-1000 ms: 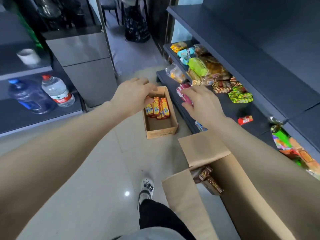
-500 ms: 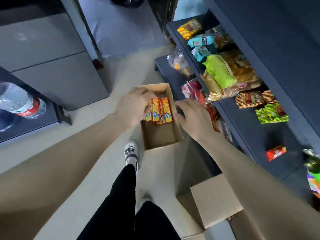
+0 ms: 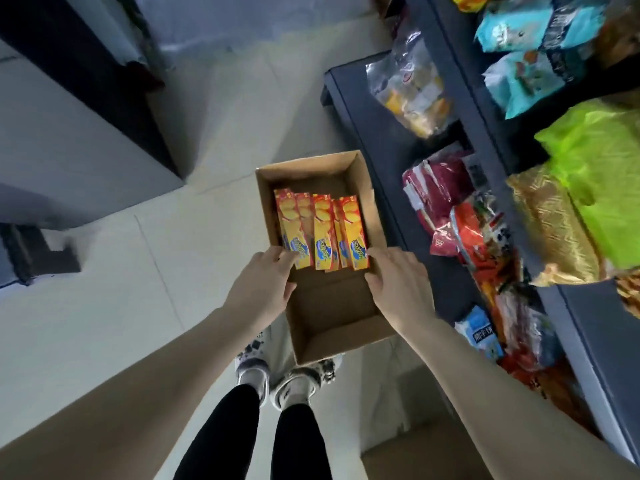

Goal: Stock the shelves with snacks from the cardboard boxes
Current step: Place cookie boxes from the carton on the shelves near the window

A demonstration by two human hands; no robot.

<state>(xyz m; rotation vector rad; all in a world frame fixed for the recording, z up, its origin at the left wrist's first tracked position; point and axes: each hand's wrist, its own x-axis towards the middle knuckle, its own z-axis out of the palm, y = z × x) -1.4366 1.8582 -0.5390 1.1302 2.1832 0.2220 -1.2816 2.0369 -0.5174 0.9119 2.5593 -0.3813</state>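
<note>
An open cardboard box (image 3: pixel 346 336) sits on the pale floor beside the dark shelf (image 3: pixel 381 143). Its far half holds a row of several orange-yellow snack packs (image 3: pixel 322 230) standing side by side; its near half is bare. My left hand (image 3: pixel 265 289) reaches in from the left, fingertips on the near end of the leftmost pack. My right hand (image 3: pixel 398 284) comes in from the right, fingers curled against the near end of the rightmost pack. Together the hands clasp the row from both sides.
The lower shelf carries red bags (image 3: pixel 440 199), a clear bag of yellow sweets (image 3: pixel 412 88) and a blue pack (image 3: pixel 479 332). Above lie green (image 3: pixel 595 168), gold (image 3: pixel 550 230) and teal bags (image 3: pixel 526 32). Another cardboard box (image 3: pixel 415 455) is at bottom right, my shoes (image 3: pixel 287 379) just behind the box.
My right hand has left the red bag on the shelf and come into the box beside the packs. My view has moved closer and tilted down over the box.
</note>
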